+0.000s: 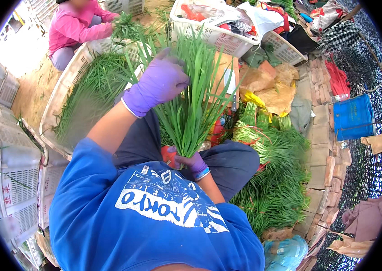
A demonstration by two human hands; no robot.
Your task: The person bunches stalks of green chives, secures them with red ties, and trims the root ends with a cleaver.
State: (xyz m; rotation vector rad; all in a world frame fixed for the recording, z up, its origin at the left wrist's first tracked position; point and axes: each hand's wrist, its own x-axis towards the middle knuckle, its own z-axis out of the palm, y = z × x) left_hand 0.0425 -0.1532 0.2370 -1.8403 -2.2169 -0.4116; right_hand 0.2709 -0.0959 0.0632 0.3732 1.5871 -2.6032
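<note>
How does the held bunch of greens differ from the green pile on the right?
The held bunch is small; the pile is far larger.
The bunch is in the right grip, its leaves fanning outward; the pile lies stacked.
The bunch's base is partly hidden by the grip, while the pile shows pale stems.
Both have long, narrow green leaves.

The wearer's gloves [152, 86] are purple, the leaves [195, 90] green, the shirt [105, 221] blue with white print; at 10 o'clock a top [69, 27] is pink, at 2 a cloth [339, 35] black-and-white checked, at 3 a bin [353, 117] blue.
</note>
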